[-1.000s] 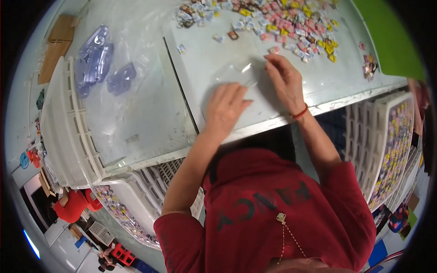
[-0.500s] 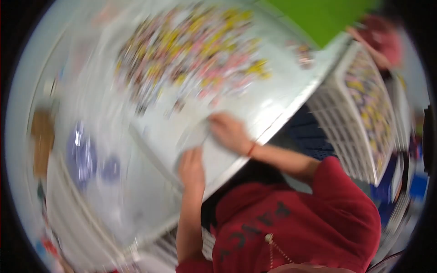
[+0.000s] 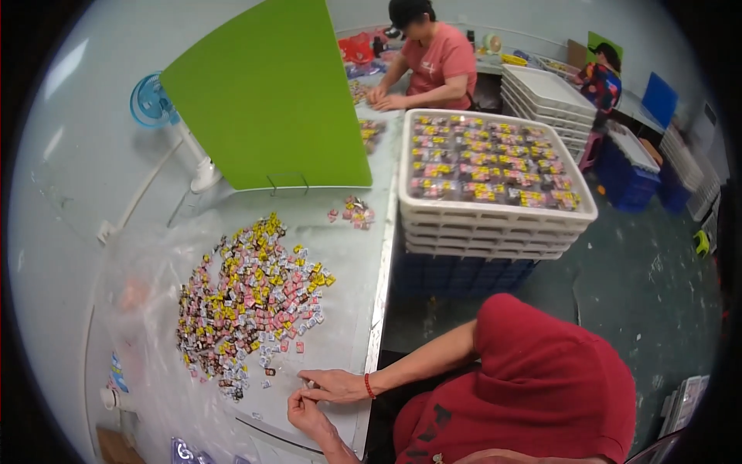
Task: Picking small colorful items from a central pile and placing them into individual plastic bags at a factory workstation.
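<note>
My right hand (image 3: 338,385), with a red cord at the wrist, and my left hand (image 3: 308,413) meet over the near part of the pale table. Fingertips on both hands are pinched together, and what they hold is too small to make out. Just beyond them spreads a large heap of small pieces (image 3: 247,301) in yellow, pink, brown and white. A few loose pieces lie between the heap and my hands. A smaller cluster of pieces (image 3: 355,212) sits farther up the table.
A green panel (image 3: 267,100) stands across the table on a wire stand. To the right, stacked white trays (image 3: 495,224) hold rows of similar pieces over a blue crate (image 3: 464,271). A co-worker in pink (image 3: 442,66) works beyond. A blue fan (image 3: 151,100) stands at the left.
My view has swung up and to the right, bringing the co-workers, fan and tray stack into sight. My hands have come closer together and now touch.
</note>
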The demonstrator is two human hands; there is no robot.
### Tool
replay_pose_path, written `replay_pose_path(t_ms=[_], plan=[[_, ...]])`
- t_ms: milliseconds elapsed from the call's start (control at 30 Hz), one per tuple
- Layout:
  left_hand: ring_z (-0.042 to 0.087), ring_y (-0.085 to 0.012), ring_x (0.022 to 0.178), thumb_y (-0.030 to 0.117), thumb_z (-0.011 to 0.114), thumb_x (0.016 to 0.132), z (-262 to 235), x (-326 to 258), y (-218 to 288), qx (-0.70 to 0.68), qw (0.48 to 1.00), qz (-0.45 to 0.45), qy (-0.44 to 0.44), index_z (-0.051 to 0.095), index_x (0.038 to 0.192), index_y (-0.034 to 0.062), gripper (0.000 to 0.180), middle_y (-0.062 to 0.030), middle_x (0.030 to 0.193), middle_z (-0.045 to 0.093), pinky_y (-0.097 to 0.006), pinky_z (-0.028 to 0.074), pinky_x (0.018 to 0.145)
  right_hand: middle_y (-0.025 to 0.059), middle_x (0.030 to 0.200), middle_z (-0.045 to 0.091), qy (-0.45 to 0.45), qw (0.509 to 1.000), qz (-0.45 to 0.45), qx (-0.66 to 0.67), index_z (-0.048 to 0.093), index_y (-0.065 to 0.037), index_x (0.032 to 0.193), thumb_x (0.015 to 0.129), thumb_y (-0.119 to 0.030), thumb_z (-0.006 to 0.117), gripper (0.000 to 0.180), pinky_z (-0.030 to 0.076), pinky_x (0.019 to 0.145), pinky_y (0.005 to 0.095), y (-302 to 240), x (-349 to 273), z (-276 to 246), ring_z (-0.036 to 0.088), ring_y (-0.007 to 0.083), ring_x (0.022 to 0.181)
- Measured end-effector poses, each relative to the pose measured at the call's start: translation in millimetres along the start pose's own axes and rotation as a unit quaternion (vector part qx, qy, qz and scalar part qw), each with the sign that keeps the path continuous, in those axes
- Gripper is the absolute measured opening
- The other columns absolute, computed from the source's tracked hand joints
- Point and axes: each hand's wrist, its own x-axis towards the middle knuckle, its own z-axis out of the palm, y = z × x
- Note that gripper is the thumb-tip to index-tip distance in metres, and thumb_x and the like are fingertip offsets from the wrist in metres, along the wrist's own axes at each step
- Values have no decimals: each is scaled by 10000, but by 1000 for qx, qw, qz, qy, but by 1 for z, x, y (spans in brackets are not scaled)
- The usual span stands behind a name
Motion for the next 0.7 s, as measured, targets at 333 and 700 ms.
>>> replay_pose_path(t_ms=[333, 700], plan=[[613, -112, 733, 50, 633, 889, 22, -9, 17, -30, 997, -52, -54, 644, 899, -34, 85, -63, 840, 660, -243, 529, 677, 208, 1020, 649, 0, 991, 93, 101, 439, 21, 1292, 904, -592, 471, 726, 491, 799, 370, 6, 4, -5, 639, 312, 927], [648, -166, 777, 35, 671, 856, -18, -8, 10, -84, 984, -146, -58, 606, 911, -23, 104, -104, 912, 667, -245, 530, 673, 146, 905, 653, -4, 971, 95, 219, 455, 57, 1271, 849, -556, 621, 763, 511, 687, 319, 26, 14, 18, 634, 190, 795]])
